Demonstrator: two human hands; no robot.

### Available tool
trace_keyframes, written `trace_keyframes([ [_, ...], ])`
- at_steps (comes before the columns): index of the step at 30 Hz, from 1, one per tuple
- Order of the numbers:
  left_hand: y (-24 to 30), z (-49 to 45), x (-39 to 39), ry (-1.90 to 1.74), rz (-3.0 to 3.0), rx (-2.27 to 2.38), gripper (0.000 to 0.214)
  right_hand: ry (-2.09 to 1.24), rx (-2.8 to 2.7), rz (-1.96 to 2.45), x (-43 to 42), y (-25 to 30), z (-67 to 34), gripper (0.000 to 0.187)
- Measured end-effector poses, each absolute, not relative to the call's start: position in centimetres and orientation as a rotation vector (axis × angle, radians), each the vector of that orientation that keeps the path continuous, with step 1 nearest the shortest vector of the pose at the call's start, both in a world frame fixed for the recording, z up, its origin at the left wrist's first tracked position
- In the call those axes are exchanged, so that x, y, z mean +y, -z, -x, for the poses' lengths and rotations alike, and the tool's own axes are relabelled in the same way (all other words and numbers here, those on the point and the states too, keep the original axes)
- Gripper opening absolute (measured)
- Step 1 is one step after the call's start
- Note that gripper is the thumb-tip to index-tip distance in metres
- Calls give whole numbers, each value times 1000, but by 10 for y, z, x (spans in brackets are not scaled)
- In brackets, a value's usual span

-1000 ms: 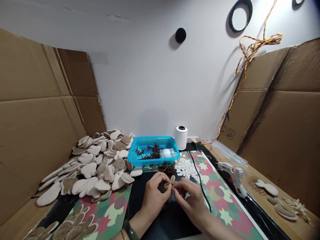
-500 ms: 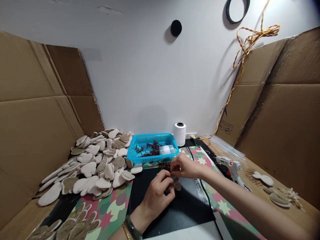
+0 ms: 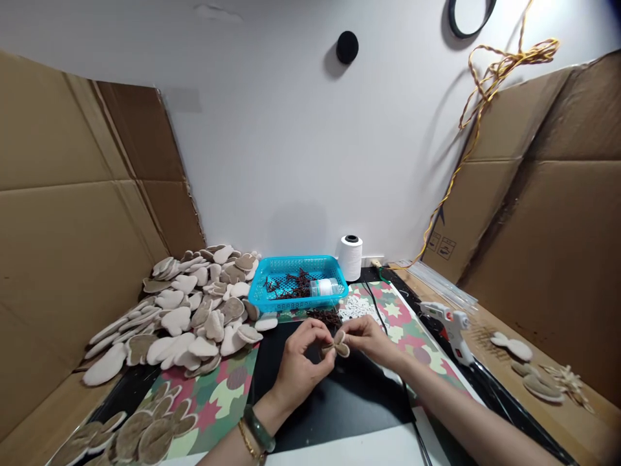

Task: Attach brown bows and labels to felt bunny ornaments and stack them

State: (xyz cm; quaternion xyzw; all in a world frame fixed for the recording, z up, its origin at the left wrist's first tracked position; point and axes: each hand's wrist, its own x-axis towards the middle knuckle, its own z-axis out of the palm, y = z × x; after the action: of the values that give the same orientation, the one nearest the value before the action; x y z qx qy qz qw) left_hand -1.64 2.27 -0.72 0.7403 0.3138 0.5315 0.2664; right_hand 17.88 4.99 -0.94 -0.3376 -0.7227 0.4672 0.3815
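Note:
Over the black mat, my left hand pinches a small beige fabric piece with pale-edged rounded lobes, between thumb and forefinger. My right hand is closed at the other side of this piece, its fingertips on one of the upper lobes. The finest details between the fingertips are too small to tell. Just beyond the hands lie a heap of dark brown twisted bits and a spread of small white pieces.
A blue basket holds brown bits and a clear container. Beside it stands a white thread spool. Many fabric shapes are heaped at left, with brown ones nearer. At right lies a glue gun; cardboard walls flank the table.
Both hands have drawn back slightly from the brown heap. The fabric piece now shows more plainly between them, and the white pieces behind my right hand have come into sight.

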Motion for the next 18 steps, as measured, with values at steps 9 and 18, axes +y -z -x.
trace_keyframes([
  [9,18,26,34,-1316,-2377,1009,14,-628,-2280,970,52,-33,-167,15],
  [18,24,16,32,-1614,-1794,1237,5,-1010,-1409,978,22,32,-138,32],
])
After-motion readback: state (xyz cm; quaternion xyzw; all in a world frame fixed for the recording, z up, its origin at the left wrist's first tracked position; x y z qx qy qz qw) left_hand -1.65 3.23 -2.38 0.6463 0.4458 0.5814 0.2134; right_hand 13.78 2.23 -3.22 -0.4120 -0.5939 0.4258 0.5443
